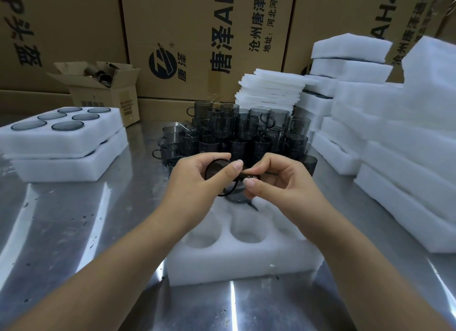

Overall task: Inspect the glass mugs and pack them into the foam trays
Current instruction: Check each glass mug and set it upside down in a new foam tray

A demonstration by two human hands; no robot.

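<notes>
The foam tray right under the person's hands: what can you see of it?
The foam tray is a thick white block of soft-looking foam, lying flat on the shiny metal table. Round wells are cut into its top; two near ones show empty, and a dark glass mug seems to sit in a far one. Part of its top is hidden beneath the left hand and right hand, which hold a second mug above it.

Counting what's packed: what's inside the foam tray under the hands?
Two front cavities of the foam tray show empty. A dark glass rim sits behind them, likely a mug. The left hand, right hand and held mug cover the rest.
</notes>
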